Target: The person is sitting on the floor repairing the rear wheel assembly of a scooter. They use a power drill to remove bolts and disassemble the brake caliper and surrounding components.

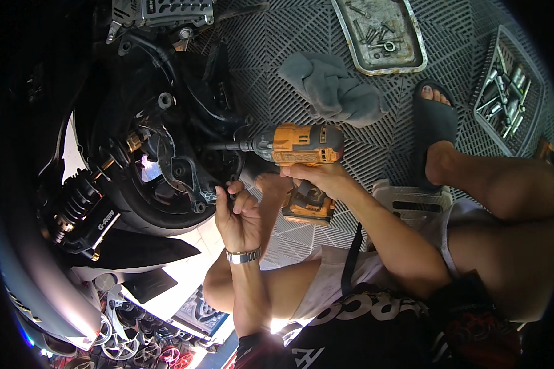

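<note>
My right hand is closed around the grip of an orange and black cordless impact wrench. From its nose a long dark socket extension points left and meets the motorcycle's dark underside; the fastener at its tip is hidden. Just below, my left hand, with a metal watch at the wrist, has its fingers curled at the edge of a black metal bracket. The thumb and forefinger lie against that edge. Behind the bracket shows the motorcycle's rear tyre.
A gold-fitted shock absorber stands at the left. On the grey tiled mat lie a grey cloth, a metal tray of bolts, and a basket of sockets. A white stool is beneath me.
</note>
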{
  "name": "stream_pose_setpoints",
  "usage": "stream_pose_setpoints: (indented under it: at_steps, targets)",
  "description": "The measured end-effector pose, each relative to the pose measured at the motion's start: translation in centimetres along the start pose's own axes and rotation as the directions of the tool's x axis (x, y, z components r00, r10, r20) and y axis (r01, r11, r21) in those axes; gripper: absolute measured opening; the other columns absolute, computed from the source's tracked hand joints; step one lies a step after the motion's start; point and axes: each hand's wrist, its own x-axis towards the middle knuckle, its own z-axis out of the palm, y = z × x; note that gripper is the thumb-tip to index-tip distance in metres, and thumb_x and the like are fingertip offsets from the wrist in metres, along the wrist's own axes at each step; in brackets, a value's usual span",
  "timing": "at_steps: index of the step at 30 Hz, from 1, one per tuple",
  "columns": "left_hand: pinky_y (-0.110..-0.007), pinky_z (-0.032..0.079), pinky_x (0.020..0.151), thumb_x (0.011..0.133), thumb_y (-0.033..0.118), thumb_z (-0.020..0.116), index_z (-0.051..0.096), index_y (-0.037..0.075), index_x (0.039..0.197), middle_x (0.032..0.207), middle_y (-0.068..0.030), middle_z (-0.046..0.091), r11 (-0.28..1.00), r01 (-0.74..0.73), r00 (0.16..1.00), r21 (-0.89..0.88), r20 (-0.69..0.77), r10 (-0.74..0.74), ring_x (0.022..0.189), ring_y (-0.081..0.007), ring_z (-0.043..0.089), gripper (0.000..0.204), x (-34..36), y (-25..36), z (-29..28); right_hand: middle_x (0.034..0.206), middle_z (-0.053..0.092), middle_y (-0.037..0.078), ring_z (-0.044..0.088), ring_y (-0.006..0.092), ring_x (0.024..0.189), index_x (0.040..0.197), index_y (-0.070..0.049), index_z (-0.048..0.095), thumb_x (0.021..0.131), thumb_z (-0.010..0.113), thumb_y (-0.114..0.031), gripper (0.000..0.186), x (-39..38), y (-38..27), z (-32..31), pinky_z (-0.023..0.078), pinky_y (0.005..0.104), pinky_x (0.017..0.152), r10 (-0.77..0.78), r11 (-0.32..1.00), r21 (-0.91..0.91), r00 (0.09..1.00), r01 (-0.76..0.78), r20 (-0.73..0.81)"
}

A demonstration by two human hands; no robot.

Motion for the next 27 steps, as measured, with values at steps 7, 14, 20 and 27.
stream_pose_setpoints:
  at_steps: [7, 14, 20, 27]
  targets:
    - [-0.023, 0.036, 0.058, 0.1, 0.022, 0.052, 0.05, -0.003, 0.104, 0.087, -0.0039, 0.05, 0.999, -0.006, 1.0, 0.035, 0.021, 0.005, 0.061, -0.0078, 0.035, 0.025, 0.2, -0.1, -0.2, 0.089, 0.068, 0.003, 0.061, 0.0083, 0.077, 0.103, -0.001, 0.065, 0.084, 0.072, -0.018, 0.027, 0.0, -1.0, 0.7, 0.049, 0.0247, 0.069, -0.123, 0.991, -0.043, 0.991, 0.125, 0.055]
    - [-0.023, 0.035, 0.058, 0.1, 0.019, 0.051, 0.055, 0.0, 0.101, 0.086, -0.0031, 0.049, 0.999, 0.01, 1.0, 0.051, 0.022, -0.011, 0.061, -0.0079, 0.036, 0.019, 0.2, 0.2, -0.3, 0.096, 0.069, 0.007, 0.065, 0.0121, 0.087, 0.109, 0.0, 0.062, 0.08, 0.076, -0.017, 0.036, 1.7, -0.3, 0.4, 0.053, 0.0282, 0.077, -0.282, 0.95, -0.107, 0.954, 0.292, 0.097]
    - [-0.024, 0.036, 0.057, 0.1, 0.015, 0.05, 0.05, 0.0, 0.096, 0.08, -0.0017, 0.045, 1.0, -0.007, 1.0, 0.019, 0.0, 0.007, 0.059, -0.0084, 0.034, 0.015, 0.2, -0.1, 0.0, 0.099, 0.068, 0.004, 0.061, 0.0101, 0.085, 0.114, 0.0, 0.064, 0.083, 0.074, -0.013, 0.036, 0.8, -1.0, 0.8, 0.05, 0.0255, 0.074, 0.084, 0.988, 0.119, 0.991, -0.097, 0.108]
    - [-0.024, 0.038, 0.057, 0.1, 0.014, 0.048, 0.048, 0.001, 0.092, 0.077, -0.0013, 0.042, 0.997, -0.04, 0.999, 0.073, 0.011, 0.039, 0.058, -0.0084, 0.034, 0.015, 0.6, -0.1, -0.1, 0.1, 0.068, 0.007, 0.063, 0.0132, 0.088, 0.113, 0.001, 0.063, 0.082, 0.072, -0.009, 0.034, 0.9, -1.1, 1.3, 0.051, 0.0273, 0.079, 0.045, 0.988, 0.139, 0.988, -0.066, 0.15]
